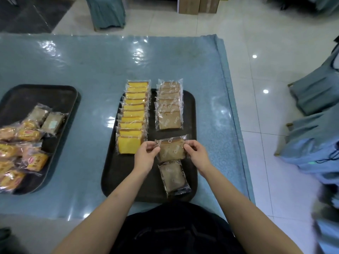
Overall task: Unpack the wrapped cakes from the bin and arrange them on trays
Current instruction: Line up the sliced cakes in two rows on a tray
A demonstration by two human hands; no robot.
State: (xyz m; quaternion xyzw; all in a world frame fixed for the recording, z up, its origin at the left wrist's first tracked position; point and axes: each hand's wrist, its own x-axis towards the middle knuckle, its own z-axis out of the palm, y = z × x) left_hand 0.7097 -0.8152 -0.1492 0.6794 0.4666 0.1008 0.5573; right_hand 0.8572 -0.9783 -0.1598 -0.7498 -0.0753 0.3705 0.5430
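Left hand (146, 153) and right hand (195, 150) pinching opposite wrapper edges of one brown wrapped cake (171, 149), held just above the dark tray (111, 173), between the brown row (169, 105) and a loose brown cake (174, 177) near the front rim. Likely risks: slick film slipping from fingertips, or a careless set-down nudging the overlapped row or the yellow row (133, 114) out of line. Second tray (60, 96) at left cut off by the frame edge, its heaped packets (22, 143) partly out of view. No bin visible. Wrapper print too small to read.
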